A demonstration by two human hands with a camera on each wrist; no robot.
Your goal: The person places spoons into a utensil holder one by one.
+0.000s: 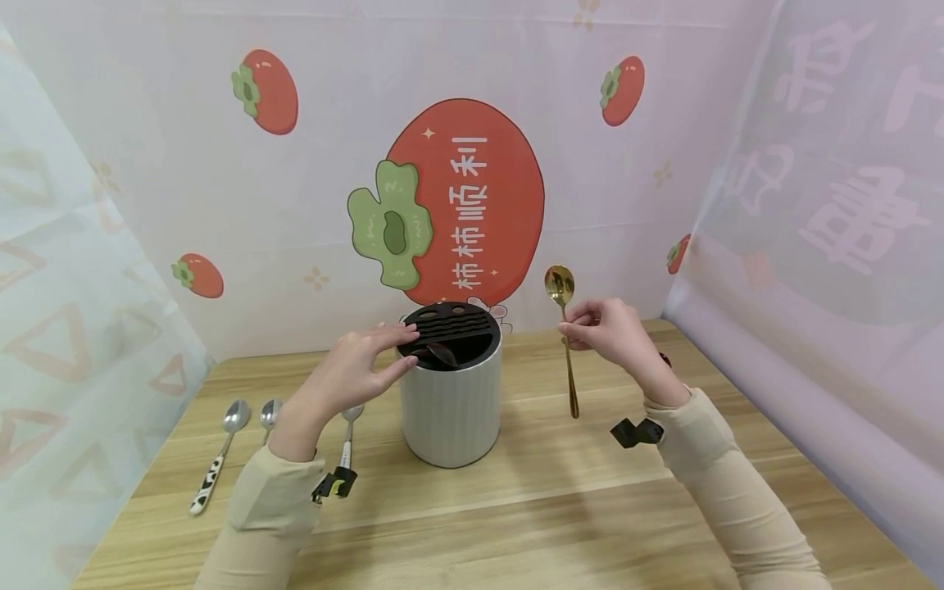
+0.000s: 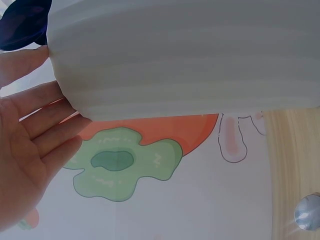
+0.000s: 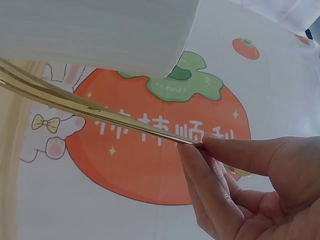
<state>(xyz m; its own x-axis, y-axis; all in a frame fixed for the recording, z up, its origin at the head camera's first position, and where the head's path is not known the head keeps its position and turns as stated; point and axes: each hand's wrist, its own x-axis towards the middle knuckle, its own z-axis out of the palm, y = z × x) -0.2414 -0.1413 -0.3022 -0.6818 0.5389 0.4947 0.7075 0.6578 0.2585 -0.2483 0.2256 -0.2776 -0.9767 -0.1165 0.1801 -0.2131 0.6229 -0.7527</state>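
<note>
A white ribbed utensil holder (image 1: 451, 418) with a black slotted top (image 1: 453, 326) stands upright on the wooden table. My left hand (image 1: 347, 373) rests at its rim, fingers extended along the left side. Out of the larger opening shows the bowl of a dark spoon (image 1: 442, 355), the rest hidden inside. To the right of the holder, my right hand (image 1: 608, 332) pinches a gold spoon (image 1: 571, 385) between thumb and fingers, just below its bowl. That spoon hangs nearly vertical, bowl up and handle end down. Its shiny handle (image 3: 95, 112) crosses the right wrist view.
On the table's left lie a silver spoon (image 1: 236, 416) with a black-and-white patterned handle, a second silver spoon (image 1: 270, 410) partly behind my left arm, and a third spoon (image 1: 347, 442). A persimmon-printed cloth (image 1: 317, 164) hangs behind the table (image 1: 472, 541).
</note>
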